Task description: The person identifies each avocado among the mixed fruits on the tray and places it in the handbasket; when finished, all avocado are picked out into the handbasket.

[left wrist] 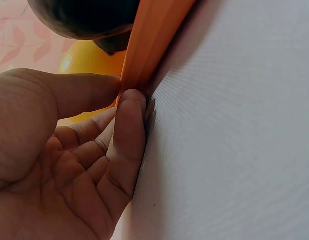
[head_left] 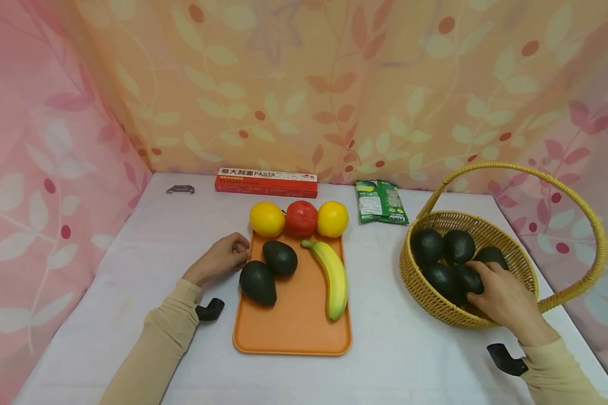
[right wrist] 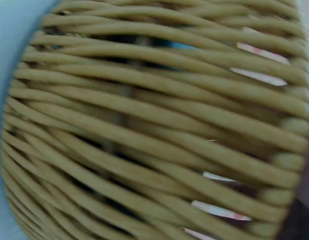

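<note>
Orange plastic makes up the tray point(head_left: 291, 332), its left rim pinched between the left hand's point(head_left: 220, 261) thumb and finger, and on it lie two dark avocados point(head_left: 258, 283), a banana point(head_left: 338, 287) and, at the far end, a red fruit point(head_left: 301, 218) between two yellow ones. To the right, inside the wicker basket point(head_left: 425, 298), the right hand's point(head_left: 504, 295) thumb and fingers are clamped on an avocado point(head_left: 468, 279) among several others. Behind the tray lies a red box point(head_left: 266, 184), with a green packet point(head_left: 381, 202) further right.

Left sleeve point(head_left: 154, 343): plain beige, long, creased along the forearm
Right sleeve point(head_left: 557, 374): same beige, ending at the wrist
Left wrist piece point(head_left: 210, 310): black, stubby, bent
Right wrist piece point(head_left: 508, 361): black too, similarly bent
Left hand point(head_left: 223, 260), right hand point(head_left: 506, 295): both bare
</note>
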The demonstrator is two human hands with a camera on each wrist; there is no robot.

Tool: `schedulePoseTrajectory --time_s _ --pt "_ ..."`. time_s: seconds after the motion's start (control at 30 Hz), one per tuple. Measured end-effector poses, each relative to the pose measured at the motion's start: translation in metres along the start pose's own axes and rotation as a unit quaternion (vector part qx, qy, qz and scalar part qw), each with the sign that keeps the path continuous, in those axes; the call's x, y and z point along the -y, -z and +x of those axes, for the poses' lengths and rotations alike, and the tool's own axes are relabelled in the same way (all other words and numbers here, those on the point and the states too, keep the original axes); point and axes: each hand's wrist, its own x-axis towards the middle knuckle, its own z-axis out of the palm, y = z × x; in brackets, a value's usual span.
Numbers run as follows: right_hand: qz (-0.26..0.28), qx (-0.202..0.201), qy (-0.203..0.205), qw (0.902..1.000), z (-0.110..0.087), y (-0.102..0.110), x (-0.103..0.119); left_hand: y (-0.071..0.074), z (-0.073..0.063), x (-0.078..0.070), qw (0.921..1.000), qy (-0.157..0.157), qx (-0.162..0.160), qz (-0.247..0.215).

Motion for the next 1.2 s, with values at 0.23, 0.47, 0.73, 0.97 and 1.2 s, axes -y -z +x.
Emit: schedulePoseTrajectory --time_s 0.23,0.47,0.73,0.97,1.2 --pt "-0.004 0.002 0.003 1.0 0.0 -0.005 0.002 -0.001 0.001 0.002 1.0 0.002 0.001 0.003" --pt "-0.002 -0.095 0.021 0.9952 0.0 0.002 0.02 -0.001 0.002 0.003 1.0 0.003 -0.002 0.004" --pt "0.025 -0.226 0.11 0.9676 0.014 0.009 0.078 -0.001 0.002 0.003 1.0 0.004 -0.001 0.005" --pt "0.031 -0.223 0.205 0.9524 0.038 0.002 0.14 0.0 0.002 0.003 1.0 0.002 0.002 0.007" --pt "0.021 -0.144 0.286 0.9469 0.05 -0.014 0.206 -0.001 0.003 0.004 1.0 0.002 0.002 0.0"
